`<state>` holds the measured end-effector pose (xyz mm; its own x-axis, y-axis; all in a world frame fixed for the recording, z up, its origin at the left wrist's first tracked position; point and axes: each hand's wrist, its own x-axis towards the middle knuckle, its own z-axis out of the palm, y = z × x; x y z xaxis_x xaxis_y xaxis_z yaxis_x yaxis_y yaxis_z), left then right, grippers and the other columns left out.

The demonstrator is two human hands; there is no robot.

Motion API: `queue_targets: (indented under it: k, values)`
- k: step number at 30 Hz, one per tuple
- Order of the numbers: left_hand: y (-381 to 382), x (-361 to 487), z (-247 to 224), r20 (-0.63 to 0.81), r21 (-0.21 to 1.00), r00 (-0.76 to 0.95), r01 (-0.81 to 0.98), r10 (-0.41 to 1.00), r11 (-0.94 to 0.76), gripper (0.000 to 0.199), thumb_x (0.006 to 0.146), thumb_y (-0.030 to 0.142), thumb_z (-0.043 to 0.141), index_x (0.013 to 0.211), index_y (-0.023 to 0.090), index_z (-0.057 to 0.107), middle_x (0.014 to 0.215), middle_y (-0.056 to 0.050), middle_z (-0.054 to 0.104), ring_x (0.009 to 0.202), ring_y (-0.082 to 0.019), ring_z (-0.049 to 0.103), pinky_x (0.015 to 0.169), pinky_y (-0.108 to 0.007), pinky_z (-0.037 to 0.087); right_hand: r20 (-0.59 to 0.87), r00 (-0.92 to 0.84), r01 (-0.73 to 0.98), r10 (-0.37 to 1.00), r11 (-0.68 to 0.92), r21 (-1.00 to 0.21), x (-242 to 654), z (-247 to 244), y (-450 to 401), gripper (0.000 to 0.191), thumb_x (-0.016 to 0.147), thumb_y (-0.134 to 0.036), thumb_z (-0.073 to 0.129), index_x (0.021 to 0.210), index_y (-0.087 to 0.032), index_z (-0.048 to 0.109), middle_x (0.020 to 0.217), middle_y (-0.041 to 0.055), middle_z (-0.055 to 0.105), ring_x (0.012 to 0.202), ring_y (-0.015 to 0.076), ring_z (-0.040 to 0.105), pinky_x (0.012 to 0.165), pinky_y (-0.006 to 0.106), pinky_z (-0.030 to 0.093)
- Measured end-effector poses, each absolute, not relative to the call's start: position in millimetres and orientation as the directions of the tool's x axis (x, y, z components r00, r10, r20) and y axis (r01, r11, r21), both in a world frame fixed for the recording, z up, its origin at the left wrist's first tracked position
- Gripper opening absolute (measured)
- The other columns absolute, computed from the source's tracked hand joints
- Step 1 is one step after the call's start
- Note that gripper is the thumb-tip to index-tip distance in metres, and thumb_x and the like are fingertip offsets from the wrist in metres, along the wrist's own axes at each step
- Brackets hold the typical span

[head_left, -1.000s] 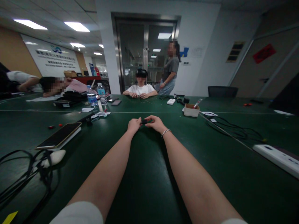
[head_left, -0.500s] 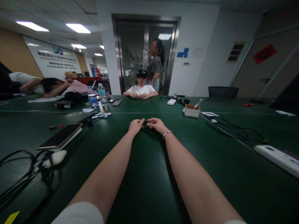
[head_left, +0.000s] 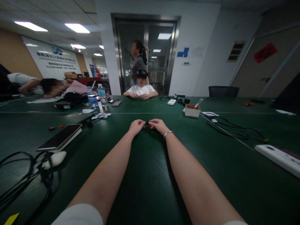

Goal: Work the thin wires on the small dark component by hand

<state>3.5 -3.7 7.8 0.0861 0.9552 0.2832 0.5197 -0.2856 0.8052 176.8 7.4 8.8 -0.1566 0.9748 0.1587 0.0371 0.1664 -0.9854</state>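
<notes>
Black and small, an object (head_left: 147,122) is sitting between the fingertips of two bare hands, just above or on a green desk (head_left: 150,187); whether it is touching the surface, one cannot tell. The left hand (head_left: 136,127) is pinching one end and the right hand (head_left: 160,126) the other, each grip closing narrowly on it, apparently to steady so slight a thing from both sides. Both forearms are reaching well forward, seemingly keeping the piece in open view. At left, a phone (head_left: 59,137) is lying face up on a white item (head_left: 72,138), beside tangled black cables (head_left: 48,184). Beyond the hands, a pale box (head_left: 192,112) is propping up a marker (head_left: 198,103), probably keeping it from rolling. Across the desk, a person in a white shirt (head_left: 142,90) is sitting with hands together, while another person (head_left: 140,62) is appearing behind, before glass doors (head_left: 159,47).
</notes>
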Motion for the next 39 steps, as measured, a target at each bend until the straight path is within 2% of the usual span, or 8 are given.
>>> queue_targets:
  k: [10, 15, 21, 34, 39]
  values:
    - [2.1, 1.8, 6.4, 0.255, 0.792, 0.074, 0.556, 0.964, -0.252, 0.041, 0.081, 0.052, 0.048, 0.077, 0.016, 0.067, 0.07, -0.005, 0.068, 0.061, -0.015, 0.058, 0.059, -0.026, 0.041, 0.172, -0.198, 0.022, 0.965, 0.18, -0.983, 177.4, 6.8, 7.4, 0.018, 0.069, -0.012, 0.075, 0.084, -0.012, 0.066, 0.066, 0.0009, 0.066, 0.051, 0.0065, 0.058, 0.054, 0.018, 0.05]
    - [2.1, 2.6, 7.3, 0.235, 0.81, 0.047, 0.543, 0.971, -0.223, 0.045, 0.082, 0.054, 0.046, 0.074, 0.016, 0.066, 0.066, -0.004, 0.067, 0.056, -0.014, 0.056, 0.057, -0.025, 0.039, 0.244, -0.241, 0.022, 0.939, 0.257, -0.966, 178.6, 6.2, 7.0, 0.028, 0.064, -0.017, 0.079, 0.088, -0.012, 0.065, 0.067, -0.0004, 0.065, 0.053, 0.0068, 0.057, 0.055, 0.02, 0.05]
    - [0.1, 2.7, 10.5, 0.223, 0.793, 0.037, 0.574, 0.974, -0.203, 0.05, 0.083, 0.058, 0.041, 0.066, 0.017, 0.063, 0.059, -0.003, 0.064, 0.053, -0.014, 0.054, 0.056, -0.026, 0.037, 0.28, -0.254, 0.038, 0.926, 0.299, -0.954, 180.2, 8.6, 4.0, 0.029, 0.064, -0.014, 0.076, 0.091, -0.014, 0.066, 0.07, -0.001, 0.064, 0.054, 0.0061, 0.057, 0.052, 0.018, 0.049]
    - [-2.3, 1.2, 11.0, 0.205, 0.852, 0.038, 0.486, 0.978, -0.197, 0.054, 0.083, 0.061, 0.038, 0.067, 0.016, 0.061, 0.056, -0.002, 0.059, 0.052, -0.014, 0.052, 0.057, -0.026, 0.038, 0.199, -0.272, -0.001, 0.942, 0.206, -0.978, 179.9, 15.2, -0.9, 0.026, 0.07, -0.01, 0.072, 0.095, -0.014, 0.067, 0.073, 0.0001, 0.068, 0.052, 0.0048, 0.056, 0.05, 0.015, 0.048]
    - [2.4, 2.9, 5.7, 0.244, 0.828, 0.083, 0.5, 0.966, -0.252, 0.049, 0.085, 0.057, 0.037, 0.069, 0.017, 0.06, 0.061, -0.002, 0.06, 0.057, -0.014, 0.053, 0.061, -0.026, 0.04, 0.173, -0.244, -0.018, 0.954, 0.174, -0.985, 179.8, 11.8, 3.7, 0.021, 0.071, -0.016, 0.074, 0.091, -0.014, 0.068, 0.072, 0.0013, 0.068, 0.049, 0.0051, 0.055, 0.049, 0.016, 0.047]
